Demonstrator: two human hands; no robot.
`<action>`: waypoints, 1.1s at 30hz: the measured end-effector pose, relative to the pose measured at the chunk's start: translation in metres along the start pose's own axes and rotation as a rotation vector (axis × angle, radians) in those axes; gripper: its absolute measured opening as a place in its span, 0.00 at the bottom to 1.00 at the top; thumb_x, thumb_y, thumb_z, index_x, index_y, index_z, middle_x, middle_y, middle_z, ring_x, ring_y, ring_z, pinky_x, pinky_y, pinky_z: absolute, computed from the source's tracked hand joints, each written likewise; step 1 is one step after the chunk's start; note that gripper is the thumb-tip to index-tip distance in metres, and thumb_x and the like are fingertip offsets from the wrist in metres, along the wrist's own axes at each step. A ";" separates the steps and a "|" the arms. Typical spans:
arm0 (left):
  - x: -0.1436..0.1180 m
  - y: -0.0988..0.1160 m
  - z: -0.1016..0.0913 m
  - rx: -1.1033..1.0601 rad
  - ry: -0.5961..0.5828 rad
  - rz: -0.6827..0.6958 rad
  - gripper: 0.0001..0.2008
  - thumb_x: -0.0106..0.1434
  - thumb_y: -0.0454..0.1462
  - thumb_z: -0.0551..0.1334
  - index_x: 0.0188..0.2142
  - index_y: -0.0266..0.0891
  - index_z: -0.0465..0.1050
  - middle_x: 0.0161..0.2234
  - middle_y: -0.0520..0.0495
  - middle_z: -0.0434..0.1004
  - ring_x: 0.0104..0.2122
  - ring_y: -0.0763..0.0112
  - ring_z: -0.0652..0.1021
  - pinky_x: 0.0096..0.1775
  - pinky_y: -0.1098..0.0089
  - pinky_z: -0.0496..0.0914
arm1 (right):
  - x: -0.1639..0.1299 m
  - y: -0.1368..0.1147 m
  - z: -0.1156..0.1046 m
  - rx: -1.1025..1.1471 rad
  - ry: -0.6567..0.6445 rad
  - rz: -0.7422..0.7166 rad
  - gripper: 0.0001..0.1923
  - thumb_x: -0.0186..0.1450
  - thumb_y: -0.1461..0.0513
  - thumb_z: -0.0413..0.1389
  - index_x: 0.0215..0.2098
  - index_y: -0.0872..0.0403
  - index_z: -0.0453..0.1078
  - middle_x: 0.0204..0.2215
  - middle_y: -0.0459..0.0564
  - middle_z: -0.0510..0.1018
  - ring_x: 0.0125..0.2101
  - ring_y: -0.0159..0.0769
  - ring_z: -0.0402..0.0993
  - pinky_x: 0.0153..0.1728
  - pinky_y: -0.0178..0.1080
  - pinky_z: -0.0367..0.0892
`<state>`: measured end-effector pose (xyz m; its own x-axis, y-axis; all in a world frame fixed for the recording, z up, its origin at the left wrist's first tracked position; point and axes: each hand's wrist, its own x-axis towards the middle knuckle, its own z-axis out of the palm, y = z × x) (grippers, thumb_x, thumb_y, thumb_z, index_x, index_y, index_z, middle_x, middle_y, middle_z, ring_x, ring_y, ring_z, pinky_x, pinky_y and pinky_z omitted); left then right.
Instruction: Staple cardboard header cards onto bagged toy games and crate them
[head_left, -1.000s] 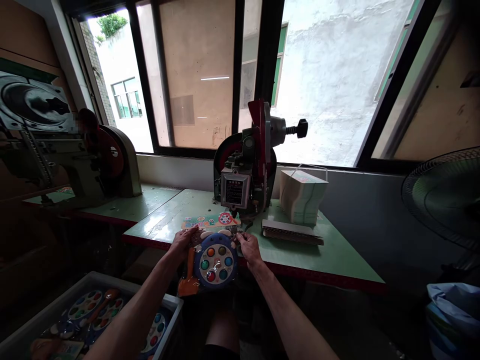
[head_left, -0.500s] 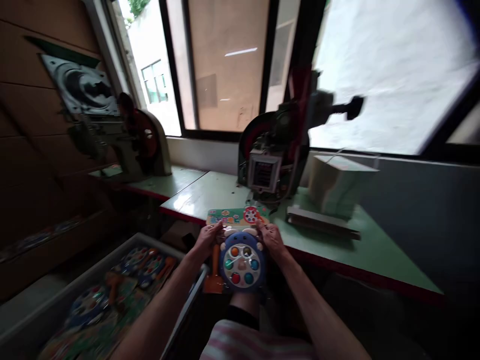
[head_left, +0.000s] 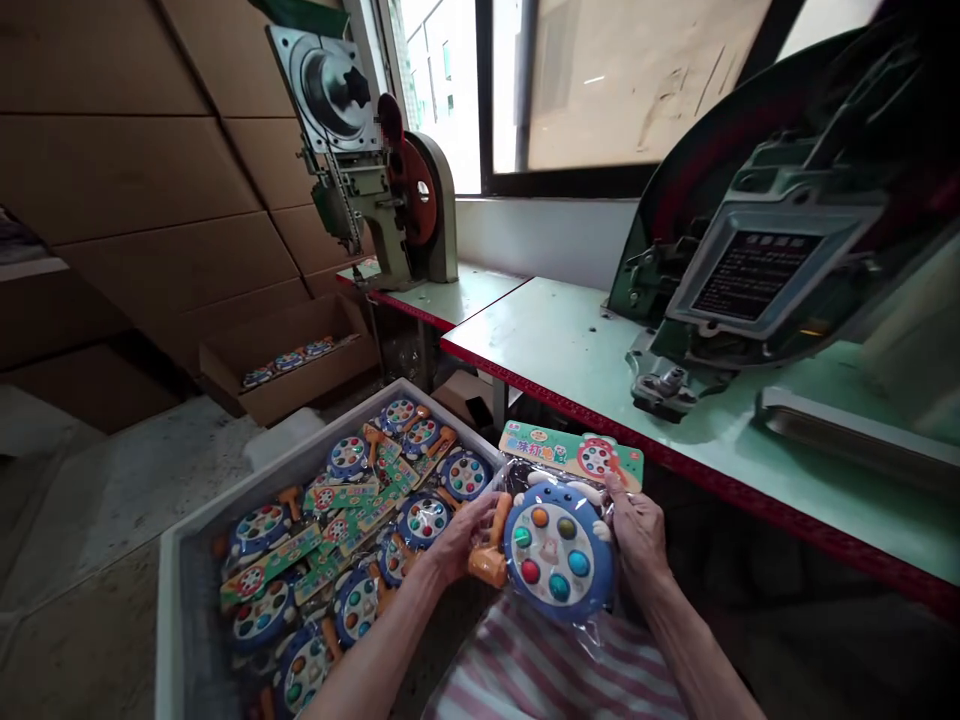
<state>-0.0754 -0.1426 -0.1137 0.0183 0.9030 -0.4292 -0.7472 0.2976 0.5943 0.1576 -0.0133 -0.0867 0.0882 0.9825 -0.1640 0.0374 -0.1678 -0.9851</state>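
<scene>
Above my lap I hold a bagged toy (head_left: 559, 548), a round blue animal-faced board with coloured domes, in clear plastic with an orange toy hammer (head_left: 493, 545) beside it. A printed green header card (head_left: 559, 450) tops the bag. My left hand (head_left: 463, 535) grips the bag's left side by the hammer, its fingers partly hidden. On the right edge, just below the card, my right hand (head_left: 636, 525) is closed with the thumb in front. To the left stands a grey plastic bin (head_left: 171, 580) of similar bagged toys.
A green-topped table (head_left: 540, 330) with a red edge runs ahead, bearing a press machine (head_left: 750, 260) at right and another machine (head_left: 397, 180) farther left. An open carton (head_left: 300, 385) of toys sits on the floor by stacked cardboard boxes (head_left: 135, 180).
My view has turned left and down towards the bin. The bagged toy has come away from the table edge beneath the right press, and my left hand has moved lower on it.
</scene>
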 end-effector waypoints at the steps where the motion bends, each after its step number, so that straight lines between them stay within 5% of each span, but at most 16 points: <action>1: -0.011 -0.003 -0.012 -0.006 0.028 0.003 0.21 0.63 0.47 0.71 0.51 0.39 0.78 0.43 0.39 0.85 0.38 0.61 0.86 0.37 0.69 0.79 | -0.001 0.005 0.005 0.048 0.022 0.030 0.32 0.51 0.34 0.66 0.19 0.54 0.72 0.12 0.47 0.71 0.13 0.34 0.64 0.14 0.36 0.59; 5: -0.038 -0.025 -0.042 -0.123 0.188 0.049 0.24 0.61 0.51 0.71 0.51 0.41 0.77 0.47 0.38 0.85 0.43 0.56 0.86 0.44 0.61 0.81 | -0.016 0.025 0.037 0.228 0.054 0.146 0.30 0.50 0.36 0.68 0.23 0.53 0.73 0.14 0.48 0.75 0.13 0.36 0.68 0.14 0.37 0.62; 8: -0.039 -0.027 -0.047 -0.089 0.358 0.175 0.22 0.60 0.47 0.73 0.49 0.40 0.78 0.46 0.38 0.85 0.41 0.57 0.86 0.39 0.65 0.81 | -0.033 0.036 0.076 0.268 -0.027 0.148 0.28 0.52 0.37 0.67 0.25 0.52 0.74 0.18 0.51 0.79 0.16 0.39 0.73 0.16 0.38 0.65; 12: -0.037 0.024 -0.070 0.059 0.614 0.335 0.22 0.60 0.47 0.72 0.50 0.38 0.77 0.44 0.37 0.86 0.39 0.57 0.86 0.36 0.65 0.81 | -0.051 0.031 0.142 0.254 -0.318 0.145 0.27 0.56 0.38 0.64 0.32 0.54 0.77 0.29 0.55 0.84 0.25 0.43 0.79 0.21 0.39 0.72; 16: -0.055 0.087 -0.127 0.141 0.817 0.366 0.25 0.66 0.52 0.66 0.57 0.43 0.72 0.52 0.39 0.82 0.45 0.59 0.84 0.43 0.67 0.79 | -0.059 0.024 0.180 0.129 -0.668 0.112 0.21 0.59 0.46 0.63 0.42 0.53 0.76 0.36 0.52 0.84 0.34 0.43 0.82 0.25 0.37 0.73; 19: -0.070 0.085 -0.166 0.212 0.985 0.298 0.32 0.66 0.50 0.67 0.64 0.41 0.64 0.58 0.34 0.76 0.47 0.55 0.83 0.43 0.66 0.78 | -0.061 0.036 0.170 0.017 -0.748 0.125 0.19 0.60 0.53 0.63 0.46 0.54 0.76 0.33 0.51 0.84 0.33 0.40 0.82 0.25 0.34 0.70; 22: -0.070 0.039 -0.183 0.285 1.038 0.228 0.34 0.63 0.45 0.71 0.63 0.36 0.63 0.54 0.32 0.77 0.42 0.59 0.84 0.40 0.67 0.77 | -0.058 0.055 0.138 -0.056 -0.760 0.144 0.17 0.60 0.54 0.61 0.43 0.55 0.77 0.31 0.51 0.84 0.30 0.38 0.80 0.24 0.34 0.68; 27: -0.046 -0.034 -0.172 0.384 0.907 0.165 0.27 0.53 0.42 0.77 0.49 0.35 0.74 0.39 0.40 0.82 0.34 0.64 0.84 0.36 0.69 0.77 | -0.041 0.060 0.091 -0.108 -0.714 0.118 0.20 0.60 0.50 0.60 0.42 0.55 0.77 0.30 0.52 0.84 0.28 0.37 0.79 0.23 0.33 0.65; 33: -0.028 -0.045 -0.146 0.485 0.704 0.141 0.26 0.45 0.47 0.79 0.39 0.34 0.79 0.34 0.38 0.84 0.30 0.63 0.84 0.33 0.67 0.76 | -0.015 0.024 0.042 -0.154 -0.627 -0.059 0.21 0.62 0.47 0.61 0.43 0.54 0.78 0.32 0.53 0.85 0.30 0.40 0.81 0.26 0.37 0.70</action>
<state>-0.1397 -0.2266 -0.2276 -0.5885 0.5871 -0.5559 -0.3430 0.4413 0.8292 0.1157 -0.0285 -0.1100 -0.5149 0.8431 -0.1550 0.1707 -0.0763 -0.9824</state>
